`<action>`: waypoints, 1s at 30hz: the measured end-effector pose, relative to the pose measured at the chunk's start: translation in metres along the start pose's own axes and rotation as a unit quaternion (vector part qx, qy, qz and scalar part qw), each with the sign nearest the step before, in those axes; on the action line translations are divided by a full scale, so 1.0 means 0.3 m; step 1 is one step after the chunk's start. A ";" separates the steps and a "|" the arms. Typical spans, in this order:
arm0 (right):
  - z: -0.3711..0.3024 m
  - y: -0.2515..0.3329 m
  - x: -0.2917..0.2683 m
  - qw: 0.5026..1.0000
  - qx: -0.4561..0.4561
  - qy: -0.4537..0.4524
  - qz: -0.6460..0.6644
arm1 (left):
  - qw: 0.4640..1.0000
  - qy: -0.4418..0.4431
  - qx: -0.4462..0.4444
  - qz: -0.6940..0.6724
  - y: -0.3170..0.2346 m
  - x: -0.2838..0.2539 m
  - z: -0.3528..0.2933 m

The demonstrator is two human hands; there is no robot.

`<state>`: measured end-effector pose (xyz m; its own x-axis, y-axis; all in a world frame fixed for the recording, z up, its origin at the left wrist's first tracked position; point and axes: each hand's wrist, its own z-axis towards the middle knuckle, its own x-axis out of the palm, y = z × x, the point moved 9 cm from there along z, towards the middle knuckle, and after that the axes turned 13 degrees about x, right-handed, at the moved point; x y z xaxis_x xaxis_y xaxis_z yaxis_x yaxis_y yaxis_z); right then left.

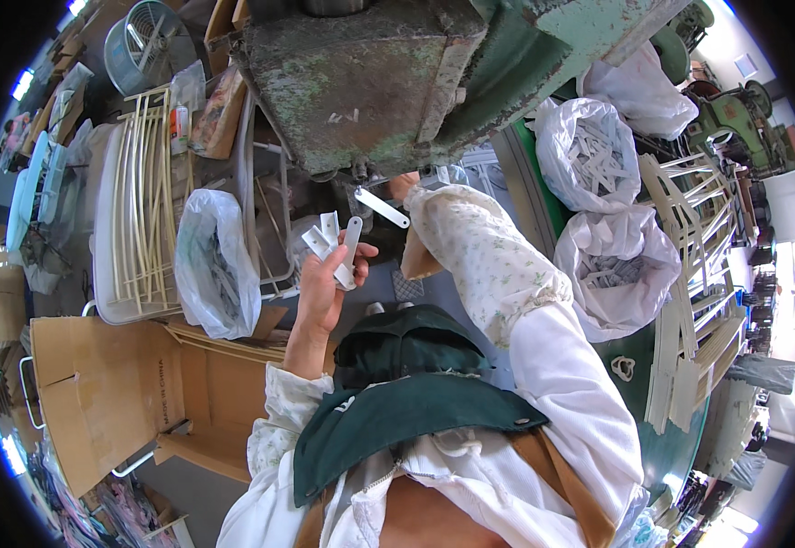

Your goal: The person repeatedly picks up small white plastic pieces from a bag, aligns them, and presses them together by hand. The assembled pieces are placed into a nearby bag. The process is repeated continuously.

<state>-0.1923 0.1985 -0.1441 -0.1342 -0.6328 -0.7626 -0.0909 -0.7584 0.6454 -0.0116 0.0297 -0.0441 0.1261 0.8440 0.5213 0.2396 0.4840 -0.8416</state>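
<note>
My left hand (324, 283) is raised in front of me and grips a fan of several flat white plastic strips (333, 247). My right hand (402, 185) reaches forward under the worn green machine (388, 82); only a small part of it shows past the floral sleeve. It holds one white strip (382, 207) at the machine's underside. The strip slants down to the right.
A clear bag (215, 265) of grey pieces hangs at the left beside a white tray (110, 228) of long cream slats. Two white bags (598, 155) of white pieces sit at the right on a green bench. An open cardboard box (114, 384) stands lower left.
</note>
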 end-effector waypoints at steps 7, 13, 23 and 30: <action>-0.010 -0.016 -0.097 0.994 -0.027 0.022 0.106 | 0.995 -0.026 0.017 -0.098 -0.003 -0.049 -0.004; -0.177 0.127 -0.291 0.963 -0.021 0.131 0.233 | 0.989 -0.073 0.011 -0.131 0.007 -0.084 -0.009; 0.014 -0.204 -0.090 0.944 -0.138 -0.052 0.295 | 0.993 -0.049 -0.011 -0.106 0.047 -0.027 0.033; -0.266 0.311 -0.361 0.945 -0.151 0.094 0.275 | 0.992 -0.083 -0.010 -0.089 0.042 -0.100 -0.006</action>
<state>-0.1075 0.1838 -0.0048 0.1014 -0.9392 -0.3280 0.2316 -0.2983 0.9259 -0.0107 0.0102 -0.0700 -0.0803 0.7723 0.6302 0.2623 0.6263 -0.7341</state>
